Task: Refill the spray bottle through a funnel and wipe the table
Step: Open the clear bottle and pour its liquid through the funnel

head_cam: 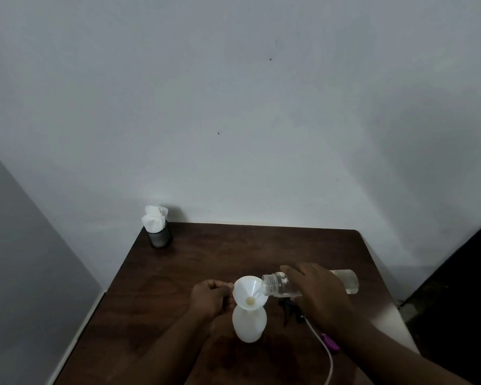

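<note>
Pouring is under way at a dark wooden table (178, 273), where a clear bottle (342, 282) is held nearly on its side by the right hand (317, 293), the fingers wrapped around its body and its threaded mouth brought to the rim of a white funnel (249, 291). The funnel is seated in the neck of the white spray bottle (249, 323), which stands upright near the front of the table. The funnel's edge is pinched and steadied by the left hand (210, 298), thumb and forefinger pressed together on its small tab.

A little liquid is seen pooled at the funnel's throat; how full the spray bottle has become cannot be told through its cloudy wall. The refill is therefore judged to be in progress, not finished.

The spray head (289, 308), dark and partly hidden under the right hand, is left lying on the table with its white dip tube (326, 354) trailing toward the front edge, so recapping remains to be done. The tissues (154, 218) are seen untouched in a dark cup (159, 237) at the far left corner, and wiping is judged not yet begun.
</note>
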`<move>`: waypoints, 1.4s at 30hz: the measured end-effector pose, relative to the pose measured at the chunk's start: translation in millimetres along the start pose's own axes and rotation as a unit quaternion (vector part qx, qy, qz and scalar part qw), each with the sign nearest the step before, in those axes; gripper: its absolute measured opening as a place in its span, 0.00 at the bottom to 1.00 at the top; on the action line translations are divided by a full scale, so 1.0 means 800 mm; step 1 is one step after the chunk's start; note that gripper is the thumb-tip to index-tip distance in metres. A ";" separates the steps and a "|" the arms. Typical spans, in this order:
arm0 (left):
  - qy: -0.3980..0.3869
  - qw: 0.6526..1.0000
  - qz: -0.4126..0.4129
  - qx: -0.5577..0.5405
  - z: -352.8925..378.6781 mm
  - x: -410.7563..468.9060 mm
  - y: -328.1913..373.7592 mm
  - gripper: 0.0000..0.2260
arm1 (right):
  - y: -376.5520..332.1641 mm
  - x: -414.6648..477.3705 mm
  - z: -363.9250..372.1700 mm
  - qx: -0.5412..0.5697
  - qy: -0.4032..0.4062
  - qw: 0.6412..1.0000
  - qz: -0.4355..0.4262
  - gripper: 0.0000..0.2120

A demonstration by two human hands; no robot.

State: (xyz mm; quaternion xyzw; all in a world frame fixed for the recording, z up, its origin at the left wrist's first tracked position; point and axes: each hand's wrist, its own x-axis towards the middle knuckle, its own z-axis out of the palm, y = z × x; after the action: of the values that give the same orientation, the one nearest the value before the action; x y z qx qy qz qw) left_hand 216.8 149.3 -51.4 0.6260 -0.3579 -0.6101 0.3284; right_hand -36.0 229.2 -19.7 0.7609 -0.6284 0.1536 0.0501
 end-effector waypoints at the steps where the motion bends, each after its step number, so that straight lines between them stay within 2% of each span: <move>1: -0.001 1.000 0.001 0.003 0.000 -0.001 0.001 0.02 | 0.000 0.000 0.001 0.000 -0.001 1.000 0.001 0.30; 10: -0.003 1.000 0.007 -0.012 0.000 -0.003 -0.002 0.07 | 0.003 0.000 0.010 0.005 -0.006 1.000 0.011 0.30; 23: -0.007 1.000 0.005 -0.003 -0.001 -0.004 -0.001 0.07 | 0.000 -0.001 0.003 0.005 -0.019 1.000 0.023 0.28; 36: -0.005 1.000 0.007 0.002 -0.001 -0.004 -0.003 0.06 | -0.003 0.002 -0.001 0.008 -0.037 0.999 0.028 0.29; 42: -0.003 1.000 0.004 -0.018 -0.002 -0.003 -0.006 0.08 | -0.009 -0.004 0.000 0.034 -0.056 0.996 0.067 0.35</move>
State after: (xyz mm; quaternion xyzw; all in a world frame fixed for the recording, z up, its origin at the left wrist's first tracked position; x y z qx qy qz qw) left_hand 218.4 154.0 -54.1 0.6168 -0.3504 -0.6168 0.3411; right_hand -29.6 233.4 -19.8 0.7255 -0.6744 0.1353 -0.0219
